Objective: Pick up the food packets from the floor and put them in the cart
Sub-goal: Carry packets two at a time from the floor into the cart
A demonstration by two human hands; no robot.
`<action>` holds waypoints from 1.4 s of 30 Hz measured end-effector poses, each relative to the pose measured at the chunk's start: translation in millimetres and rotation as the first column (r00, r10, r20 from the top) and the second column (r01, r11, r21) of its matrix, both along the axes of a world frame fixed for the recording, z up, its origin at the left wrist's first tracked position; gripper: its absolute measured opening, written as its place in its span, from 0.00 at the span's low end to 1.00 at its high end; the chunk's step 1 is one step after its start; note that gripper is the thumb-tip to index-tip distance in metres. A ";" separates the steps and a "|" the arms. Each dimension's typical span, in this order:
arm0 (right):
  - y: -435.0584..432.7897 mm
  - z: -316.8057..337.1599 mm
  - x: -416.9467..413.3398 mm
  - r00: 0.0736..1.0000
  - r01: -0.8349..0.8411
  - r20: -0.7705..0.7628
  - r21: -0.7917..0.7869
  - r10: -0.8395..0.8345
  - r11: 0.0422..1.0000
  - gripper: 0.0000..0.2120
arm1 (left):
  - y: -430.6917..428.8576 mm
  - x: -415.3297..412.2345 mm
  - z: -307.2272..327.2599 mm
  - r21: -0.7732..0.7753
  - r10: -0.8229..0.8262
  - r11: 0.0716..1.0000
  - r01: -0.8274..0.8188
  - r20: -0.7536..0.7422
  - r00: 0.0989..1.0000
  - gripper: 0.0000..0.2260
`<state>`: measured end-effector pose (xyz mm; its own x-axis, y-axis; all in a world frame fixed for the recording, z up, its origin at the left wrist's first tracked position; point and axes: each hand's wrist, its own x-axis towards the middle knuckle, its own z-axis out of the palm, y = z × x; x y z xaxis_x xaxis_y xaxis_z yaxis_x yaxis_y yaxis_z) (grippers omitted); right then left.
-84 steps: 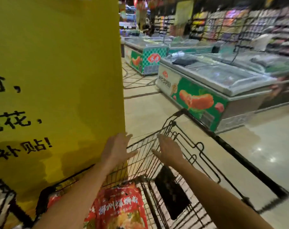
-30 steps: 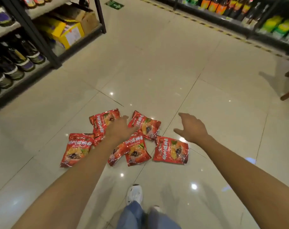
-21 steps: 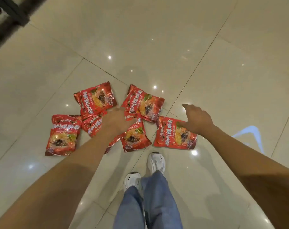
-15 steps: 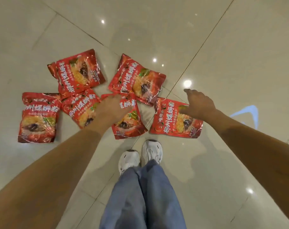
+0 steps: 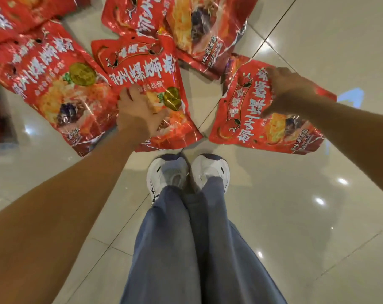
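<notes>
Left hand (image 5: 138,110) lies fingers down on the middle packet (image 5: 146,69), grip hidden. Right hand (image 5: 284,88) curls over the right packet (image 5: 252,119) at 2 o'clock, pinch unclear. Glossy film could slip on the tile (image 5: 295,205); overlapped packets at 12 may drag.

**Reds on pale tile**

Glossy red food packets (image 5: 142,69), printed with white lettering, gold round seals and orange-yellow noodle pictures with dark purple patches. Cream floor (image 5: 295,194) tiles, shiny, crossed by thin dark grout lines and dotted with white glints. White shoes (image 5: 168,172) with dark trim; grey-blue trousers (image 5: 186,249).
</notes>
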<state>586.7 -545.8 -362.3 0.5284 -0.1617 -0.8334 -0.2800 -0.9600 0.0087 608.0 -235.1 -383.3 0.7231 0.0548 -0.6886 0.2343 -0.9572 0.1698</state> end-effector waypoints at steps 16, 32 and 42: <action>-7.1 -11.8 8.6 0.994 0.080 -0.073 -0.057 -0.084 0.995 0.34 | -5.6 29.3 -16.9 0.097 0.538 0.842 -0.530 -0.085 0.839 0.63; -32.2 15.8 -23.3 0.831 0.552 0.010 0.106 -0.556 0.827 0.28 | -27.8 9.1 -3.8 -0.282 0.582 0.701 -0.655 -0.304 0.754 0.29; -38.1 118.2 -0.6 0.550 0.792 0.063 0.278 -0.833 0.544 0.28 | -39.1 32.0 115.4 -0.424 0.587 0.598 -0.680 -0.347 0.732 0.21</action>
